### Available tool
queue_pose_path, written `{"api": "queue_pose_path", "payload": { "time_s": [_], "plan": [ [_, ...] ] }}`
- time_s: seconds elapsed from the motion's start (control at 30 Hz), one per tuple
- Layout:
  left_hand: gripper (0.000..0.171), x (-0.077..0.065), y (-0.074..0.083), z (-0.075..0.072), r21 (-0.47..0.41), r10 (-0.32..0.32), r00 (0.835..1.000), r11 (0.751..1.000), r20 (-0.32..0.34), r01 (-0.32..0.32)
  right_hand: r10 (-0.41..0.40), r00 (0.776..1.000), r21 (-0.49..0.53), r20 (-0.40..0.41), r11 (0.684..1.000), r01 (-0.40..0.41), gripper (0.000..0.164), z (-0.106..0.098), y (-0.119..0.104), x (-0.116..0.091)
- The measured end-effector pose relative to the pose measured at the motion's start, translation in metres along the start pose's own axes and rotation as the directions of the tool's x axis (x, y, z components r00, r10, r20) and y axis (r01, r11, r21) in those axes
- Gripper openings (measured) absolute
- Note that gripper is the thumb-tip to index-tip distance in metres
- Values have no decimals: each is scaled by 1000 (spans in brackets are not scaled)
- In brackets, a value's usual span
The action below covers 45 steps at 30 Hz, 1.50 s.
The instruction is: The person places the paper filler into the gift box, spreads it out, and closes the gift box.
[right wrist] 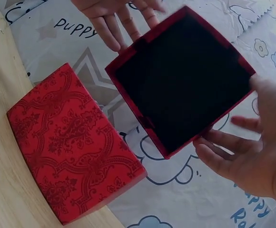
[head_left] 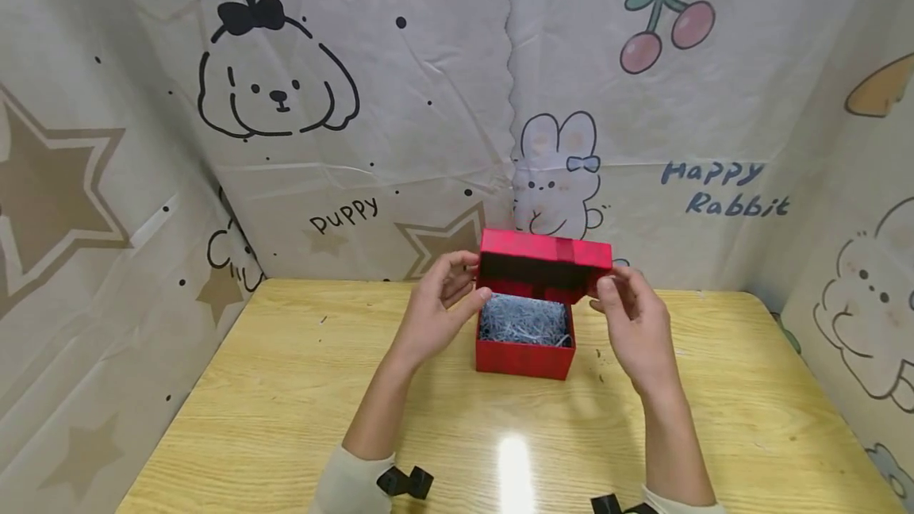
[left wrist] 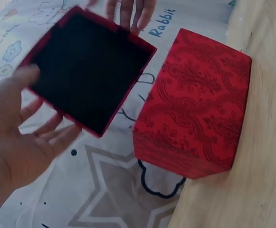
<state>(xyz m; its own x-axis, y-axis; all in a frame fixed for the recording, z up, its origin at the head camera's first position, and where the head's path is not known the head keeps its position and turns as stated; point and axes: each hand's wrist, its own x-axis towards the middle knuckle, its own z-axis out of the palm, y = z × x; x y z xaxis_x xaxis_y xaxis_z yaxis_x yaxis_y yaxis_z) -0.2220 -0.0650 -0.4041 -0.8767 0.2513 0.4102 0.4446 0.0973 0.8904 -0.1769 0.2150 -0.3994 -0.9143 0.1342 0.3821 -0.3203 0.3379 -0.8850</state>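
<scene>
A red patterned gift box (head_left: 524, 358) stands on the table, its open top filled with pale shredded paper (head_left: 524, 319). Above and behind it, the red box lid (head_left: 546, 245) is lifted and tilted, its black inside (left wrist: 88, 71) facing the person. My left hand (head_left: 435, 304) holds the lid by its left side, thumb at the rim and fingers along the outside. On the opposite side, my right hand (head_left: 635, 324) grips the lid the same way, thumb (right wrist: 258, 83) at the rim. In both wrist views the lid hangs apart from the box.
The light wooden table (head_left: 286, 419) carries a few small dark specks near the box. A printed cloth (head_left: 428, 101) with cartoon animals, stars and cherries hangs behind the table and along both sides. Black straps (head_left: 405, 482) sit at the wrists.
</scene>
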Motion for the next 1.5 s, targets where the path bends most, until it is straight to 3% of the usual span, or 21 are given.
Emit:
{"api": "queue_pose_path", "payload": {
  "time_s": [0.17, 0.37, 0.57, 0.77, 0.9, 1.1, 1.37, 1.5],
  "plan": [
    [41, -5, -1, -1, 12, -50, 999, 999, 20, 50, -42, 999, 47, 16, 998, 41, 39, 0, 0, -2],
    [52, -8, -3, -1, 59, -50, 998, 997, 23, 49, -53, 987, 67, 153, 997, 43, 47, -1, 7, -2],
    [50, -9, -13, -2, 177, -3, 994, 984, 111, -17, -72, 960, 96, 272, 994, 48, 54, -4, 31, -2],
    [41, -10, -26, 1, 267, -88, 976, 963, 197, 33, -65, 946, 29, 318, 998, 58, 51, -4, 58, -2],
    [39, -10, -28, 3, 312, -111, 975, 949, 193, 46, -54, 938, 22, 341, 999, 49, 48, -1, 69, 0],
    [40, -9, -30, 6, 281, -139, 972, 956, 190, 82, -23, 935, 1, 354, 1000, 24, 47, -3, 69, -1],
    [39, -11, -34, 14, 354, -235, 953, 922, 191, 156, 23, 921, -97, 389, 995, 16, 47, -1, 72, -1],
    [39, -13, -40, 16, 335, -272, 946, 921, 179, 202, 72, 912, -140, 404, 990, -16, 47, 1, 75, -3]
  ]
}}
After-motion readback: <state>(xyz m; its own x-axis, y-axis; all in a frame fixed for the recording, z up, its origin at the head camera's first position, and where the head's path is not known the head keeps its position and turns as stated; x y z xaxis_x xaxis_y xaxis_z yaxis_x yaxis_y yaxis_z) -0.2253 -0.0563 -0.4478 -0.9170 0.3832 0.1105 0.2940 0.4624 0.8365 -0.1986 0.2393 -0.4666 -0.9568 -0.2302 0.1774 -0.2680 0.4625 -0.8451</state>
